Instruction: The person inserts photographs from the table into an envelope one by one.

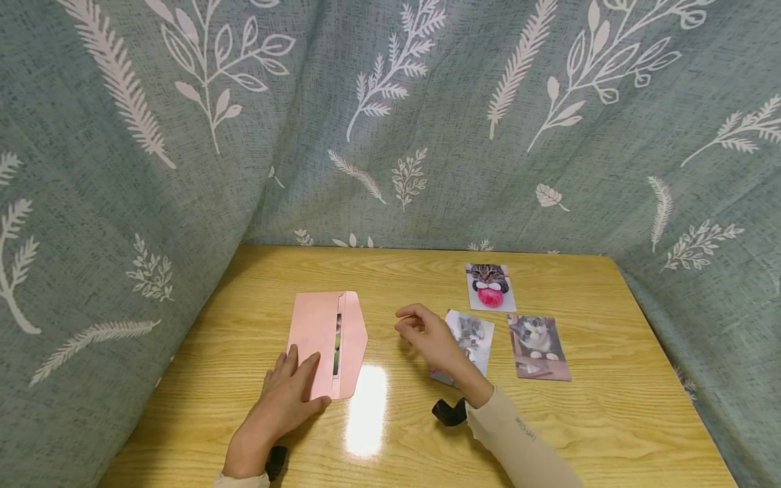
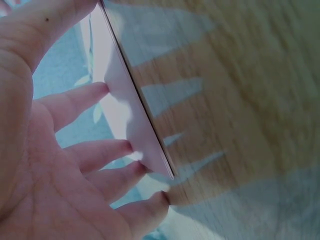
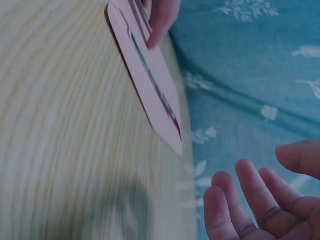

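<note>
A pink envelope lies on the table at the left, its flap folded out to the right. Through its mouth shows a strip of a picture card inside. My left hand rests on the envelope's lower left part, fingers spread; the left wrist view has its fingertips touching the pink paper. Off to the right, my right hand hovers with loosely bent fingers and nothing in it. Beneath it lies a grey kitten photo card, partly covered by the hand and wrist.
Two more cat photo cards lie at the right: a tabby with a pink ball and a grey-and-white cat. Leaf-patterned cloth hangs behind and beside the wooden table. Light glares on the tabletop between the arms.
</note>
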### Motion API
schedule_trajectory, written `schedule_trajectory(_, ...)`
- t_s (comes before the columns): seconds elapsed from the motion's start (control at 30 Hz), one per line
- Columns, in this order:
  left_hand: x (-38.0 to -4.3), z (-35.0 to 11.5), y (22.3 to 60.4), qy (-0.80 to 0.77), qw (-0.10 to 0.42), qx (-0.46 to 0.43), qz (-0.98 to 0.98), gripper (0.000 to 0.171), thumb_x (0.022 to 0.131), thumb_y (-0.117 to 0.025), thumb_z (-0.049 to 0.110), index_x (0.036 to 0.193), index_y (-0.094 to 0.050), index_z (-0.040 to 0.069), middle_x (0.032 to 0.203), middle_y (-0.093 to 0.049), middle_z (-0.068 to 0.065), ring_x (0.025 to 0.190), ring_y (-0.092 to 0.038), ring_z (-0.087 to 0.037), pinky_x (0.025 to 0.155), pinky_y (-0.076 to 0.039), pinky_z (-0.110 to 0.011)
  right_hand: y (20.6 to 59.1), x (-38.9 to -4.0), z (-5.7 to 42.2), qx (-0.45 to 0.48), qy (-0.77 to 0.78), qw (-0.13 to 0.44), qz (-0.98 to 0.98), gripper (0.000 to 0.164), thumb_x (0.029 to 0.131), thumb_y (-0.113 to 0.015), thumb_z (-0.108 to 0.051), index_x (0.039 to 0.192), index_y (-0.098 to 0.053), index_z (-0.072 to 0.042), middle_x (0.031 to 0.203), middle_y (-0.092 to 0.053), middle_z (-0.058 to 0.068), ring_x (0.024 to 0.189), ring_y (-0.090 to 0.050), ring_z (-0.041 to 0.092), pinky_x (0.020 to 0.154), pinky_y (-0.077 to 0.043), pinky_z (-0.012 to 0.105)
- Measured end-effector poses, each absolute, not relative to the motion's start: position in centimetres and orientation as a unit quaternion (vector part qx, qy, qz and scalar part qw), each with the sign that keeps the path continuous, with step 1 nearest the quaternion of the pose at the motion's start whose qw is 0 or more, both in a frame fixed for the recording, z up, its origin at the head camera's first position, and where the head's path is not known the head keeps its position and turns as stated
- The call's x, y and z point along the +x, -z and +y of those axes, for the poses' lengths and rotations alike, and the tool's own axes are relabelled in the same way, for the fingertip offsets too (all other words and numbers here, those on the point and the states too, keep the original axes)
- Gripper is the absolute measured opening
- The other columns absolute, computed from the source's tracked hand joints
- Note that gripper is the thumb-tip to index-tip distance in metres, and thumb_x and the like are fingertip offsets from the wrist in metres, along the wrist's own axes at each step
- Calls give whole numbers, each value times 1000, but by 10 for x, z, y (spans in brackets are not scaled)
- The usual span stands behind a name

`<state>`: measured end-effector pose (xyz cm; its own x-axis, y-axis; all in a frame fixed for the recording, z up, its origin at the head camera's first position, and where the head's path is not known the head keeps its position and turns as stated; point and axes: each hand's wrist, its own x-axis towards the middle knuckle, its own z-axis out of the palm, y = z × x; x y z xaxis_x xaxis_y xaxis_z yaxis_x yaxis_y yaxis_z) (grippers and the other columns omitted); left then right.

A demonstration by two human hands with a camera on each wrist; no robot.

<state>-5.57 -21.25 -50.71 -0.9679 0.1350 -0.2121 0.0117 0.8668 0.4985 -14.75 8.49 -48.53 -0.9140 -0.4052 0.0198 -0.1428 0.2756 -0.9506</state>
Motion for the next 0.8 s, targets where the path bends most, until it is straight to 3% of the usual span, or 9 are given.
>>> schedule_trajectory(0.1, -56, -213, 508, -255, 120, 37, 959, 84, 84, -82, 35, 152, -42, 7, 157, -11, -38, 144, -8, -56, 111, -8, -72, 485, -147, 97, -163, 562, 97, 805, 29, 103, -59, -19, 127, -61, -4, 108, -69, 12, 95, -65, 25, 75, -53, 36)
schedule_trajectory(0.4, -55, -213, 508, -254, 121, 36, 959, 84, 83, -82, 35, 152, -41, 7, 157, -11, -38, 144, -7, -56, 110, -8, -73, 479, -144, 134, -132, 522, 53, 841, 28, 102, -62, -26, 124, -64, -9, 109, -69, 1, 100, -64, 22, 86, -53, 44)
schedule_trajectory(0.8, -55, -212, 505, -254, 116, 39, 959, 84, 84, -82, 36, 151, -42, 6, 156, -12, -39, 144, -9, -57, 110, -9, -73, 486, -144, 185, -91, 453, -16, 887, 30, 97, -66, -12, 123, -62, 3, 119, -65, 19, 108, -61, 38, 91, -51, 53)
